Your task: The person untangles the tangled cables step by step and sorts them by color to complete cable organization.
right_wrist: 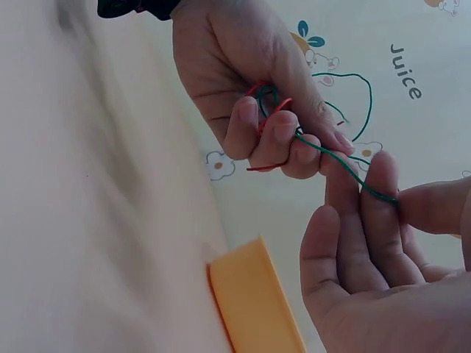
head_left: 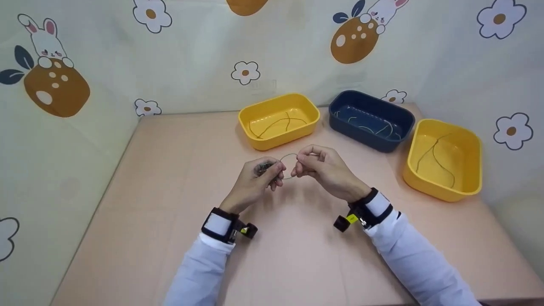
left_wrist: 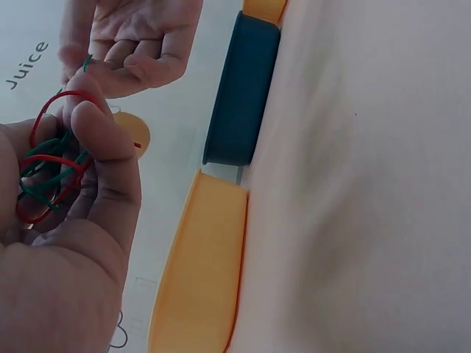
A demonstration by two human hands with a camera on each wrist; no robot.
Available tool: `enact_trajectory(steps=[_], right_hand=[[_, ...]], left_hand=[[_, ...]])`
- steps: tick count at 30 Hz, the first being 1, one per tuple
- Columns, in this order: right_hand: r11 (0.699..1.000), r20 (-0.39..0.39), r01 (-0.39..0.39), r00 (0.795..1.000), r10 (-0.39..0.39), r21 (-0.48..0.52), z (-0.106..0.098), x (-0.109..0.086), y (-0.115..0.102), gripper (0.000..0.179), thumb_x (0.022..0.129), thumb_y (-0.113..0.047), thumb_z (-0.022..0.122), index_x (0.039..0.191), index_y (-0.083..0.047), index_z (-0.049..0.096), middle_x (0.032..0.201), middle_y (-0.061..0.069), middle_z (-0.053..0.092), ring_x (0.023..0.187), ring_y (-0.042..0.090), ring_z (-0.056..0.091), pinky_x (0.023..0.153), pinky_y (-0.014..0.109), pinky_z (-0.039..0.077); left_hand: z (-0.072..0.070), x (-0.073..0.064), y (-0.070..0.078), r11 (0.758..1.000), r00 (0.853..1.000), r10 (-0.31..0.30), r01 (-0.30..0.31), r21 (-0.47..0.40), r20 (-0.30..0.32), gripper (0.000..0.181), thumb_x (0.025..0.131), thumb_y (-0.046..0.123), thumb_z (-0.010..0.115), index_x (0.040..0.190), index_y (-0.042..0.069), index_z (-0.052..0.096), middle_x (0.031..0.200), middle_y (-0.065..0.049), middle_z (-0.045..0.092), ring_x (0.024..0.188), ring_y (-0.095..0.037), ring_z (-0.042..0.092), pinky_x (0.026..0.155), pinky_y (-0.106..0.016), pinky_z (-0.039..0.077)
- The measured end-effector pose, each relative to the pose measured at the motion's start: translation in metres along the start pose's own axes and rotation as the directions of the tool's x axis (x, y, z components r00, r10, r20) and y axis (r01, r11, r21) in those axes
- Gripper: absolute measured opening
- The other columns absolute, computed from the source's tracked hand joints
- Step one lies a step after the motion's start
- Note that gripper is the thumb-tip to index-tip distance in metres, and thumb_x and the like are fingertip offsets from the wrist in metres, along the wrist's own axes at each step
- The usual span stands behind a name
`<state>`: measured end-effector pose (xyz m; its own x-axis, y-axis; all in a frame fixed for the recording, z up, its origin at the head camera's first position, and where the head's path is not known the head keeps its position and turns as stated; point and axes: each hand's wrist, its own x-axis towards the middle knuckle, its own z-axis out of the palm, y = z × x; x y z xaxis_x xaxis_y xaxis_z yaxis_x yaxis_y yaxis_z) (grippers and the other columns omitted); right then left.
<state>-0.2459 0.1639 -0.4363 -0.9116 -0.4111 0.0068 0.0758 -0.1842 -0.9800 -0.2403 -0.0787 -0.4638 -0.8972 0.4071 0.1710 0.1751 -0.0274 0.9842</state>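
Over the middle of the table, my left hand (head_left: pixel 255 180) holds a small tangle of thin red and green wires (left_wrist: pixel 51 173), gathered in its curled fingers. My right hand (head_left: pixel 331 172) is a little to the right, pinching one green wire (right_wrist: pixel 335 153) between thumb and forefinger. That wire runs across the gap to the left hand, and a loop of it bows between the two hands in the head view. In the right wrist view a red wire end (right_wrist: pixel 265 168) sticks out under the left fingers. The fingers partly hide the tangle.
A yellow bin (head_left: pixel 282 142) stands at the back with thin wires inside. Right of it are a dark blue bin (head_left: pixel 361 136) and another yellow bin (head_left: pixel 425 189), each also holding thin wires. A pale cloth (head_left: pixel 170 178) covers the table; patterned sheeting (head_left: pixel 195 55) rises behind.
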Motion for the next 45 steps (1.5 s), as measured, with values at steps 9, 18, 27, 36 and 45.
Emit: enact_trajectory(steps=[9, 18, 27, 36, 45], right_hand=[[0.966, -0.018, 0.077, 0.996, -0.085, -0.248, -0.011, -0.002, -0.003, 0.006, 0.115, -0.010, 0.064, 0.114, -0.005, 0.068, 0.082, -0.003, 0.055, 0.064, 0.010, 0.049, 0.061, 0.020, 0.043], [0.785, 0.024, 0.158, 0.983, -0.180, -0.599, -0.027, -0.004, -0.017, 0.010, 0.109, -0.011, 0.074, 0.110, -0.003, 0.080, 0.101, 0.016, 0.074, 0.077, 0.010, 0.063, 0.070, 0.020, 0.054], [0.733, -0.038, 0.128, 0.978, -0.206, -0.668, -0.039, -0.008, -0.029, 0.007, 0.109, -0.008, 0.074, 0.104, -0.008, 0.079, 0.092, 0.007, 0.070, 0.074, 0.015, 0.061, 0.067, 0.022, 0.049], [0.636, 0.013, 0.108, 0.988, -0.152, -0.764, -0.044, -0.010, -0.029, 0.011, 0.108, -0.010, 0.075, 0.098, -0.013, 0.080, 0.083, 0.003, 0.068, 0.075, 0.020, 0.060, 0.066, 0.024, 0.048], [0.620, 0.099, 0.141, 0.990, -0.102, -0.772, -0.047, -0.010, -0.030, 0.015, 0.108, -0.008, 0.073, 0.097, -0.013, 0.081, 0.077, 0.005, 0.069, 0.071, 0.019, 0.059, 0.063, 0.024, 0.044]], left_hand=[[-0.006, -0.001, 0.002, 0.999, 0.999, -0.018, 0.019, 0.027, -0.035, 0.023, 0.117, 0.020, 0.064, 0.114, 0.000, 0.077, 0.091, -0.003, 0.068, 0.074, -0.012, 0.063, 0.064, -0.018, 0.052], [-0.018, -0.002, 0.006, 0.999, 0.991, 0.043, -0.038, 0.034, -0.127, 0.020, 0.115, 0.017, 0.068, 0.114, 0.001, 0.081, 0.091, -0.011, 0.071, 0.075, -0.013, 0.062, 0.066, -0.019, 0.054], [-0.028, -0.003, 0.007, 0.995, 0.961, 0.091, -0.099, -0.016, -0.263, 0.017, 0.114, 0.012, 0.069, 0.114, 0.000, 0.082, 0.094, -0.006, 0.074, 0.077, -0.013, 0.065, 0.068, -0.020, 0.057], [-0.028, -0.001, 0.009, 0.989, 0.916, 0.111, -0.138, -0.043, -0.386, 0.015, 0.113, 0.012, 0.070, 0.111, 0.001, 0.080, 0.094, -0.012, 0.073, 0.077, -0.012, 0.067, 0.069, -0.020, 0.059], [-0.027, 0.001, 0.010, 0.984, 0.873, 0.131, -0.172, -0.045, -0.470, 0.016, 0.113, 0.015, 0.071, 0.110, 0.003, 0.080, 0.092, -0.009, 0.074, 0.076, -0.012, 0.066, 0.068, -0.020, 0.058]])
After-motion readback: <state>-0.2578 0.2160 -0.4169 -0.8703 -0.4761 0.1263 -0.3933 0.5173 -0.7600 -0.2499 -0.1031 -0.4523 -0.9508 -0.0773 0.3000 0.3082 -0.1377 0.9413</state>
